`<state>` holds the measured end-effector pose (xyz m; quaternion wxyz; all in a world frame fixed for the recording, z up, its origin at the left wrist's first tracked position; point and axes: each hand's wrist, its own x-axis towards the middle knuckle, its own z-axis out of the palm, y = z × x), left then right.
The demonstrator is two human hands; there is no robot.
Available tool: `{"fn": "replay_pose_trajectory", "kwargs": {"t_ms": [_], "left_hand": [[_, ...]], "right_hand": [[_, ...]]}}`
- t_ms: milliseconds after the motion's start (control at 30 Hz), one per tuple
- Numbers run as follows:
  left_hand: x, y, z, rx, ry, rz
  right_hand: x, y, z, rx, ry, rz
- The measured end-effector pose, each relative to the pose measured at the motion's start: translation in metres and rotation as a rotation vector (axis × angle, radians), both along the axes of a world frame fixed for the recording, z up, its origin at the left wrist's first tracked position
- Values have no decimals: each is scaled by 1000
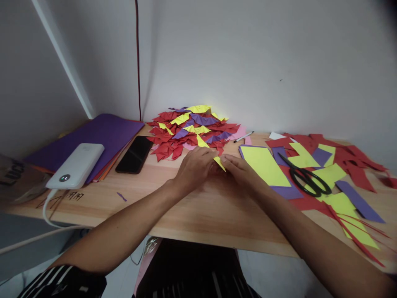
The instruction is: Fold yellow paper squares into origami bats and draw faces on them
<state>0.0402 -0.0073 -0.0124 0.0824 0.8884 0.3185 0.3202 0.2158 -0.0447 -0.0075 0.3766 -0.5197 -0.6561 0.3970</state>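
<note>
Between my two hands is a small folded piece of yellow paper [220, 163], partly covered by fingers. My left hand [198, 165] is closed on its left side, and my right hand [238, 167] pinches its right side. Both are just above the table's middle. Right behind them lies a heap of folded paper bats [198, 129] in red, yellow and purple, some with small drawn faces. To the right of my right hand sits a stack of cut yellow paper [265, 165] with purple sheets showing beneath it.
Black scissors [305, 178] lie among red, yellow and purple paper scraps [335, 169] at right. A pen [244, 137] rests near the wall. At left are a black phone [135, 155], a white power bank [77, 165] with a cable, and large purple sheets [114, 124].
</note>
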Motion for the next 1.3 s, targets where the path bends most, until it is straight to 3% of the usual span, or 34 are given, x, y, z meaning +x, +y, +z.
{"fn": "replay_pose_trajectory", "kwargs": {"t_ms": [300, 800, 1000, 1167, 1300], "left_hand": [[-1, -4, 8, 120, 167, 120], [1, -8, 9, 230, 264, 139], [4, -9, 7, 229, 293, 147], [4, -9, 7, 238, 296, 163], [3, -8, 6, 208, 297, 168]], "right_hand": [[-5, -1, 3, -200, 188, -24], [-2, 3, -5, -194, 253, -79], [0, 3, -6, -119, 259, -86], [1, 5, -7, -204, 345, -82], [2, 6, -7, -142, 339, -58]]}}
